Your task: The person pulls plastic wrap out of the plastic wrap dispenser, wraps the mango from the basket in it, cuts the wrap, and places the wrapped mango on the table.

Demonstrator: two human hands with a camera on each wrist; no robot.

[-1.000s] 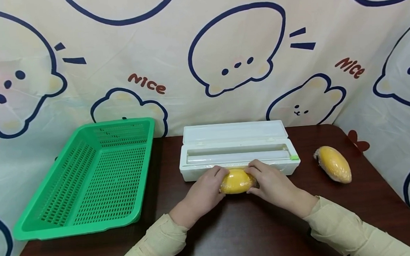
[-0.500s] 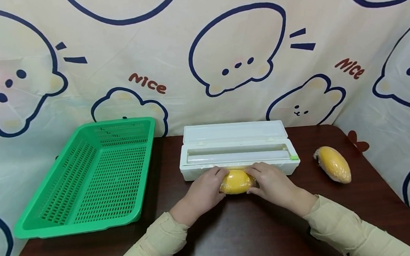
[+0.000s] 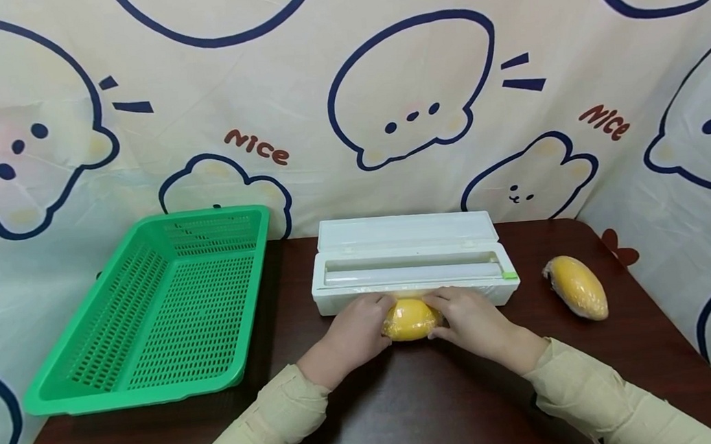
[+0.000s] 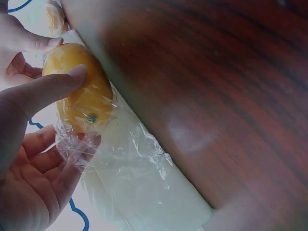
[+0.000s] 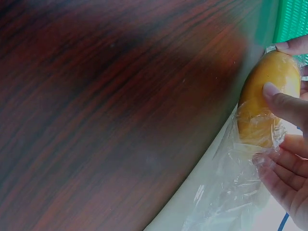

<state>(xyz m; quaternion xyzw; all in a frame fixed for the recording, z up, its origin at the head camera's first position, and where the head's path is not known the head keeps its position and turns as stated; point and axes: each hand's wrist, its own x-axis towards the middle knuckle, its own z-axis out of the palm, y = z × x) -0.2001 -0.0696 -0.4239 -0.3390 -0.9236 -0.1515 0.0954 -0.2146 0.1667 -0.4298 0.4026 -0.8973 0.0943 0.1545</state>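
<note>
A yellow mango (image 3: 410, 320) is held between both hands, right in front of the white cling film dispenser (image 3: 338, 301). My left hand (image 3: 352, 332) grips one end of it, thumb over the skin and fingers underneath. At the other end, my right hand (image 3: 477, 325) holds it the same way. In the left wrist view, clear cling film (image 4: 139, 149) is around part of the mango and stretches across the dispenser's front. The dispenser's lid (image 3: 405, 230) stands raised, with the film roll (image 3: 411, 274) showing inside.
A second mango (image 3: 578, 287), wrapped in film, lies on the dark wooden table (image 3: 430, 409) at the right. The green plastic basket (image 3: 247, 312) stands at the left. A patterned cloth (image 3: 296, 82) hangs behind the table.
The mango has shifted slightly toward me in both hands, and the right hand's fingers have come down a little. The dispenser, basket and second mango stay where they were.
</note>
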